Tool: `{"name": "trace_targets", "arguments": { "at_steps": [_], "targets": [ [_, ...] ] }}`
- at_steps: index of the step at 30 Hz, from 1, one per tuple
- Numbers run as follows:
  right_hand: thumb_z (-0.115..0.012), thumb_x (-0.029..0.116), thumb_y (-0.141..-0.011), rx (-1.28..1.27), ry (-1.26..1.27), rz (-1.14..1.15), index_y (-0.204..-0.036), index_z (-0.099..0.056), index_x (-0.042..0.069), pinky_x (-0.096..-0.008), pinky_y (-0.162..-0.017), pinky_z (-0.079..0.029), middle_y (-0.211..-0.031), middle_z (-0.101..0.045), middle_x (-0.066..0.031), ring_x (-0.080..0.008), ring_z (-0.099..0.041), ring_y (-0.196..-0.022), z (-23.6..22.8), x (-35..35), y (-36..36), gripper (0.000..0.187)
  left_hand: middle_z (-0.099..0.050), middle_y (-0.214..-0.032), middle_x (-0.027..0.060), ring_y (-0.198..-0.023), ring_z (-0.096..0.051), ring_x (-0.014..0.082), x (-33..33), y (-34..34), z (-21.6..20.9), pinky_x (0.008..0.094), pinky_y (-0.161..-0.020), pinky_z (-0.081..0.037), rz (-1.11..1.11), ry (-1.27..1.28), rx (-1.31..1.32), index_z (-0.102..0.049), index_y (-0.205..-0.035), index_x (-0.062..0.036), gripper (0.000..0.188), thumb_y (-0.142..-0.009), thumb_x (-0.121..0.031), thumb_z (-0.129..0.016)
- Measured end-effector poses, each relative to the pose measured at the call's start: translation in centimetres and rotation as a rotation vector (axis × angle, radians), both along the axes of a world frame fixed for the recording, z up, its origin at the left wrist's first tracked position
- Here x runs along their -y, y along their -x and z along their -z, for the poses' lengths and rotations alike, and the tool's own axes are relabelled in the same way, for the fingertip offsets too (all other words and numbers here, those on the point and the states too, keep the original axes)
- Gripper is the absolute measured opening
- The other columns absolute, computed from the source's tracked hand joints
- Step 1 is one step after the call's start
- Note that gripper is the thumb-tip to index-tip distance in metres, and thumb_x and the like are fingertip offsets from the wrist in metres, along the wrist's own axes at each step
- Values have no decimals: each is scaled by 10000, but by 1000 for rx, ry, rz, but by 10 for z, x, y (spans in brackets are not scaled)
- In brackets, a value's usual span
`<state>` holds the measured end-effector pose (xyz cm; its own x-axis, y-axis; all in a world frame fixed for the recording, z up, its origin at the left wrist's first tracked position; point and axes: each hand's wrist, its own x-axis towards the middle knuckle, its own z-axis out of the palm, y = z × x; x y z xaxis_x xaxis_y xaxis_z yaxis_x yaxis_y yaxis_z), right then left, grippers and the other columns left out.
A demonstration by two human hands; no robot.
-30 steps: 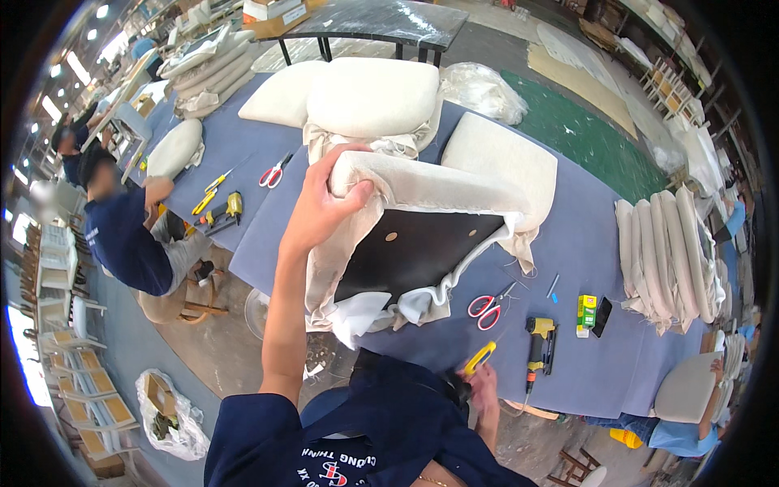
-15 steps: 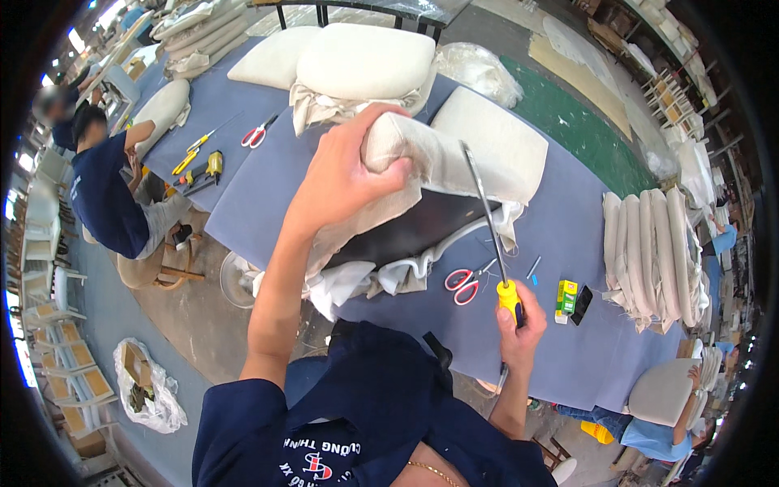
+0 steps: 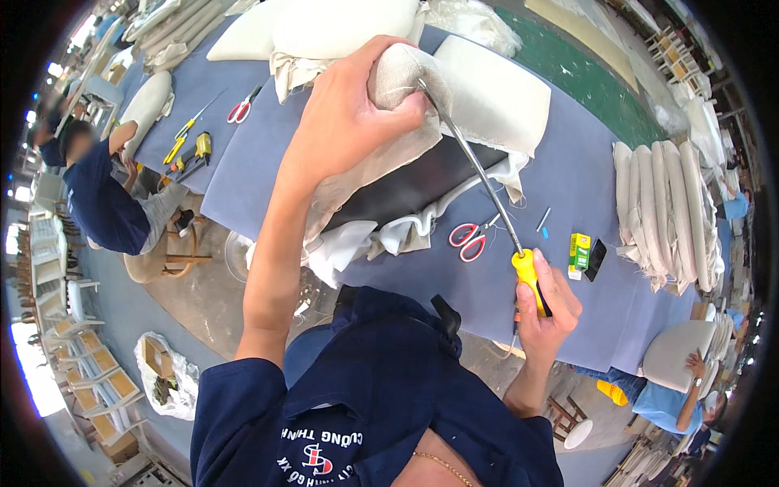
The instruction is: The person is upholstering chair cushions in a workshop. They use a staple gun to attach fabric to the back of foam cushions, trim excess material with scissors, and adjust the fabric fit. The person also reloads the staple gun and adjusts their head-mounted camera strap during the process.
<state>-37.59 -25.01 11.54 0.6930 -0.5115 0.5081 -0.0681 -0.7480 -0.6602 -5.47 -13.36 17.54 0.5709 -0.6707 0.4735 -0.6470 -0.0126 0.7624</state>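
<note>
My left hand [image 3: 349,114] is closed around the corner of a beige fabric-covered cushion [image 3: 398,73], thumb pressed on its near side. The cushion is tilted up, showing a black underside [image 3: 406,183] edged with loose fabric and white padding [image 3: 349,247]. In my right hand [image 3: 548,316] is a screwdriver [image 3: 487,183] with a yellow and black handle and a long metal shaft. Its tip touches the fabric at the corner, beside my left thumb. Red-handled scissors [image 3: 468,242] lie on the table between the cushion and my right hand.
On the blue-grey table [image 3: 568,178] are a green and yellow box [image 3: 578,253], a stack of cushions [image 3: 665,215], more scissors [image 3: 242,108] and a yellow tool [image 3: 199,150]. Another person [image 3: 109,187] sits at the left; a person in light blue [image 3: 669,402] handles a cushion at right.
The screwdriver's tip has moved left along the cushion to the corner by my left thumb. My view has shifted slightly, and my left hand still grips the corner.
</note>
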Motion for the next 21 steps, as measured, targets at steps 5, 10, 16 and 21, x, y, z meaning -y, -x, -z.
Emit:
{"name": "trace_targets", "arguments": {
  "at_steps": [5, 10, 16, 21],
  "targets": [
    [-707, -16, -834, -70, 30, 98, -1306, -691, 24, -286, -581, -473, -806, -647, -123, -210, -596, -628, -18, -11, 12, 474, -726, -941, 196, -904, -697, 356, 19, 9, -3, 416, -878, -521, -28, -48, 8, -662, -1178, -17, 535, -749, -327, -742],
    [-693, -5, -846, -162, 39, 182, -1318, -681, 18, -317, -592, -488, -850, -677, -143, -229, -625, -647, -32, -21, 22, 472, -718, -917, 125, -850, -663, 209, 33, 13, 2, 340, -824, -531, -63, -61, 101, -652, -1202, 4, 485, -793, -248, -718],
    [-580, 65, -986, -408, -52, 337, -1351, -630, -47, -344, -796, -552, -1091, -744, -200, -265, -711, -893, -77, -41, 46, 386, -739, -855, 182, -771, -744, 289, 47, 31, -14, 393, -754, -582, -84, -122, 76, -682, -1144, -10, 473, -745, -254, -755],
    [-608, 95, -1034, -507, 49, 283, -1373, -582, -91, -356, -957, -561, -1276, -682, -246, -310, -702, -1104, -133, -38, 35, 388, -663, -719, 244, -705, -679, 427, 71, 33, 10, 483, -697, -546, -51, 46, 271, -619, -1099, 80, 646, -663, -371, -772]
  ]
}}
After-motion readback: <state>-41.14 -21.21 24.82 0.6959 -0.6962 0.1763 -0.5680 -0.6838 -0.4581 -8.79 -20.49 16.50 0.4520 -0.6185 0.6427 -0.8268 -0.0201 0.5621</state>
